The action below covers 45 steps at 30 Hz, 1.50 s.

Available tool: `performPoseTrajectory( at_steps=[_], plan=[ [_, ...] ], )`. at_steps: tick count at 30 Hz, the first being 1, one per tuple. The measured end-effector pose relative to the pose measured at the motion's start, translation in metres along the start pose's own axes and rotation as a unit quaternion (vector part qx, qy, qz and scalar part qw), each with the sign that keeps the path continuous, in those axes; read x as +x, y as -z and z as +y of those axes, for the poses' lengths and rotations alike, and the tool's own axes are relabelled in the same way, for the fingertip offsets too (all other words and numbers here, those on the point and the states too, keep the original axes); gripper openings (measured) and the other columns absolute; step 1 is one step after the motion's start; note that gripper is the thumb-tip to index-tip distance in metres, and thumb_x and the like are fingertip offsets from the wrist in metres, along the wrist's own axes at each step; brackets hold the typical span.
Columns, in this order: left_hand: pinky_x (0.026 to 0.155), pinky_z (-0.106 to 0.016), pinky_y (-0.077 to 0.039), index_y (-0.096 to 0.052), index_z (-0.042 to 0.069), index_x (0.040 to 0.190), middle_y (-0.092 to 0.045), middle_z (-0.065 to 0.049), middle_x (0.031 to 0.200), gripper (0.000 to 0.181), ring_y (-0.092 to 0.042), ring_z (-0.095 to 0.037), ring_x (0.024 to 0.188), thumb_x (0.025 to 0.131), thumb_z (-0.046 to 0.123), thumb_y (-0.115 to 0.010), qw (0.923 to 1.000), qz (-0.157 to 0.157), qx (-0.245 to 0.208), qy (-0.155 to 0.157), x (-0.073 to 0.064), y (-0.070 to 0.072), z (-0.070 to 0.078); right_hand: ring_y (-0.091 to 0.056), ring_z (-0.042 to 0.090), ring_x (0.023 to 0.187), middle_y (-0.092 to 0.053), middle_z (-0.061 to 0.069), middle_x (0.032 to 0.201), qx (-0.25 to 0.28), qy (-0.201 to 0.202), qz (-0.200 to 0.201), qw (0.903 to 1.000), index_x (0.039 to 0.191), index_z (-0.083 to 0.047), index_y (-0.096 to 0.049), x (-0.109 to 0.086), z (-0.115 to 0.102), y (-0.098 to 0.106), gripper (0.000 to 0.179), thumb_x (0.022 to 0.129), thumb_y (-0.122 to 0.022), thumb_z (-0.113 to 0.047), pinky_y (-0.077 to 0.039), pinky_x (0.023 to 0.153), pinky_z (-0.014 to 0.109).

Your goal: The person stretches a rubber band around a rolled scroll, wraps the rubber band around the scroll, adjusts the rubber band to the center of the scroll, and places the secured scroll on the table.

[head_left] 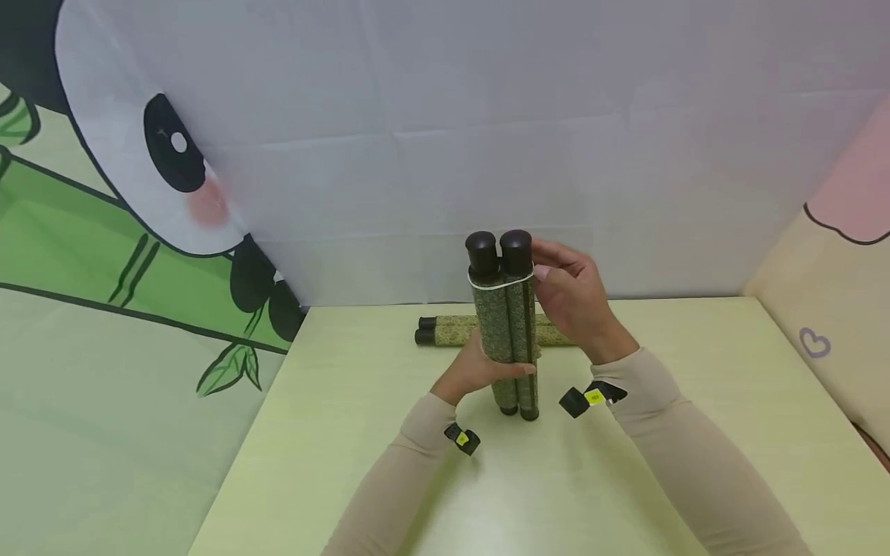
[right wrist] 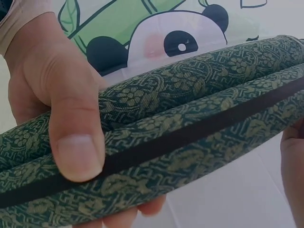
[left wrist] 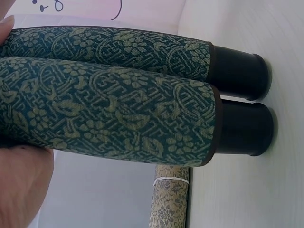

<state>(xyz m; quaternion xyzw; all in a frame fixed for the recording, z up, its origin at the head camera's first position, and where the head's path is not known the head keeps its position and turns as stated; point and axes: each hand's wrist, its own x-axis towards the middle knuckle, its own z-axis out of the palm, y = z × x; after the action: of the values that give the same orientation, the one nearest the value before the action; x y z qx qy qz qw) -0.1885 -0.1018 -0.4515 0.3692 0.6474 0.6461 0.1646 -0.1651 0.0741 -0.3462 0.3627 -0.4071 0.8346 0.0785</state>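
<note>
A pair of rolled green brocade scrolls point(head_left: 495, 320) with black end knobs stands nearly upright above the table, tilted slightly. My left hand point(head_left: 480, 367) grips both rolls around their lower half; its thumb point(right wrist: 78, 152) lies across the front, over a dark trim strip. Near the top, a white elastic band point(head_left: 501, 285) circles the two rolls. At the band's right end my right hand point(head_left: 573, 297) pinches with thumb and fingers, the fingertips partly hidden behind the roll. The lower knobs point(left wrist: 247, 128) show close over the tabletop in the left wrist view.
Another pair of rolled scrolls point(head_left: 455, 330), in yellowish brocade with black knobs, lies sideways at the back of the pale table point(head_left: 348, 386), behind the held pair. A cloth backdrop point(head_left: 417, 154) with a cartoon panda rises along the table's rear edge.
</note>
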Motion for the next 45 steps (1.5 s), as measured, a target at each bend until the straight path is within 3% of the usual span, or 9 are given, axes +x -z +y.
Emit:
performPoseTrajectory(
  at_steps=[5,12,21,24,28,32,37,42,45],
  plan=[
    [0.094,-0.044,-0.055,-0.056,0.001,0.126,-0.072,-0.013,0.108,0.047,-0.070,-0.023,0.098,0.084,-0.009,-0.077,0.9999,-0.010,-0.004,-0.001,-0.005,0.000,0.013,-0.061,0.017,0.115,-0.071,0.004,0.119,-0.029,0.003,0.029,0.9991,0.117,-0.009,-0.076,0.000,0.002,-0.004,0.046,0.091,-0.043,0.010,-0.047,0.102,0.031],
    [0.091,-0.045,-0.057,-0.061,0.000,0.120,-0.073,-0.009,0.104,0.046,-0.071,-0.025,0.095,0.080,-0.010,-0.080,0.9998,0.003,-0.001,-0.018,-0.005,0.000,-0.001,-0.066,0.017,0.101,-0.075,0.006,0.103,-0.041,0.013,0.061,0.9972,0.102,-0.005,-0.080,0.002,0.005,-0.008,0.045,0.089,-0.043,0.016,-0.053,0.094,0.030],
    [0.092,-0.043,-0.056,-0.060,0.007,0.127,-0.073,-0.012,0.108,0.048,-0.070,-0.027,0.098,0.084,-0.001,-0.081,1.0000,0.006,-0.004,0.000,-0.005,0.007,-0.013,-0.059,0.017,0.116,-0.071,0.001,0.117,-0.089,-0.011,0.034,0.9954,0.119,-0.014,-0.075,-0.004,0.003,-0.006,0.046,0.095,-0.041,0.005,-0.043,0.108,0.034],
    [0.092,-0.042,-0.056,-0.058,0.008,0.128,-0.072,-0.011,0.109,0.049,-0.070,-0.027,0.099,0.085,0.001,-0.081,1.0000,0.004,0.004,0.004,-0.006,0.008,-0.012,-0.059,0.017,0.122,-0.069,-0.001,0.124,-0.158,-0.024,0.057,0.9855,0.127,-0.012,-0.070,-0.010,0.002,-0.006,0.038,0.098,-0.049,0.000,-0.045,0.107,0.032],
    [0.093,-0.041,-0.056,-0.056,0.010,0.131,-0.071,-0.010,0.110,0.052,-0.069,-0.025,0.100,0.085,0.002,-0.081,0.9997,0.003,0.022,0.002,-0.005,0.008,-0.012,-0.064,0.014,0.118,-0.070,-0.003,0.124,-0.270,-0.053,0.100,0.9561,0.136,-0.004,-0.064,-0.016,-0.001,-0.009,0.038,0.099,-0.066,-0.009,-0.052,0.094,0.027],
    [0.095,-0.041,-0.055,-0.056,0.010,0.132,-0.071,-0.010,0.112,0.054,-0.069,-0.025,0.102,0.085,0.000,-0.080,0.9998,0.000,0.020,0.002,-0.004,0.008,-0.013,-0.068,0.013,0.107,-0.071,-0.004,0.121,-0.329,-0.072,0.115,0.9345,0.139,-0.003,-0.061,-0.019,-0.002,-0.013,0.045,0.097,-0.071,-0.013,-0.056,0.087,0.026],
    [0.096,-0.041,-0.055,-0.057,0.006,0.133,-0.071,-0.009,0.114,0.053,-0.069,-0.025,0.104,0.086,0.001,-0.081,0.9997,-0.007,0.022,-0.004,-0.002,0.008,-0.014,-0.068,0.014,0.086,-0.074,-0.003,0.110,-0.348,-0.065,0.117,0.9281,0.140,-0.006,-0.061,-0.022,-0.001,-0.014,0.045,0.096,-0.071,-0.011,-0.056,0.080,0.025],
    [0.094,-0.041,-0.055,-0.060,0.009,0.129,-0.071,-0.009,0.112,0.048,-0.069,-0.025,0.102,0.086,0.007,-0.082,0.9991,0.001,0.042,-0.011,-0.003,0.007,-0.015,-0.068,0.012,0.087,-0.073,-0.007,0.108,-0.344,-0.066,0.121,0.9286,0.141,-0.002,-0.059,-0.025,0.003,-0.009,0.046,0.096,-0.069,-0.008,-0.056,0.080,0.025],
    [0.096,-0.039,-0.054,-0.060,0.015,0.131,-0.070,-0.006,0.114,0.052,-0.068,-0.022,0.105,0.085,0.016,-0.084,0.9974,0.019,0.069,0.004,-0.006,0.007,-0.014,-0.069,0.012,0.090,-0.073,-0.009,0.111,-0.344,-0.067,0.128,0.9276,0.142,-0.002,-0.058,-0.028,0.005,-0.007,0.047,0.096,-0.068,-0.008,-0.056,0.082,0.024]
  ],
)
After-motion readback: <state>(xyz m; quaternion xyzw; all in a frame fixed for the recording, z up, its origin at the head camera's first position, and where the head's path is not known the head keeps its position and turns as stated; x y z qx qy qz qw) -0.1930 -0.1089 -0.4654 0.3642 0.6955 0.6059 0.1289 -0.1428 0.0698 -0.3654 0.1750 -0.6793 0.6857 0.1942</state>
